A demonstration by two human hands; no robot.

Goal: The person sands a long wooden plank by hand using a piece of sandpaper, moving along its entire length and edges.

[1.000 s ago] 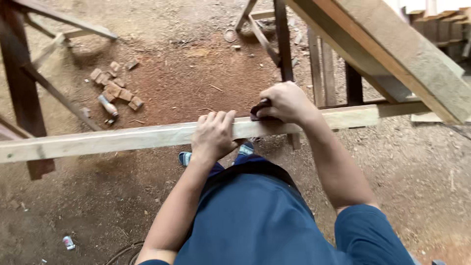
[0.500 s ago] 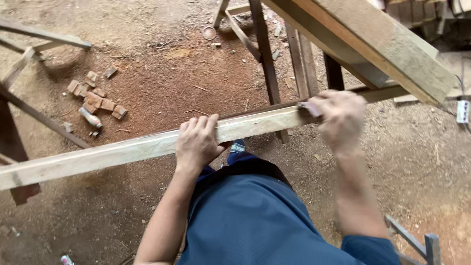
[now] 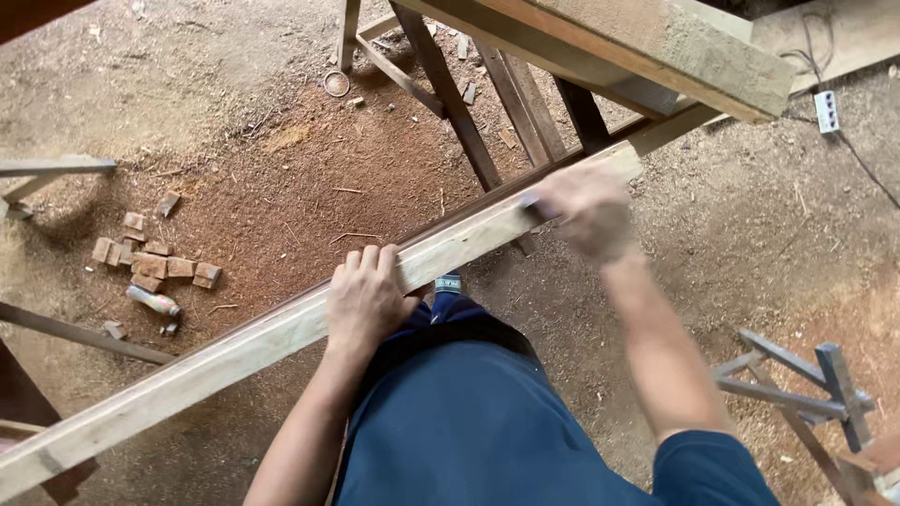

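A long pale plank is held slantwise across the view, from the lower left up to the right, where its far end lies under a heavier beam on a dark wooden frame. The left hand is laid flat on the plank's top, fingers spread and curled over the far edge, so that the wood is pressed down and steadied. The right hand is blurred by motion near the plank's upper end; it appears closed around a small dark thing, perhaps a sanding block or small tool, though what it is cannot be told for sure. The step in hand is judged to be the smoothing of the plank's face along its length. The next stroke would call for firm pressure from the left hand, so that the plank is not shifted, and for the right hand to be kept flat and in line with the grain. On the sawdust floor to the left, small wood offcuts and a bottle are seen, well apart from the plank.
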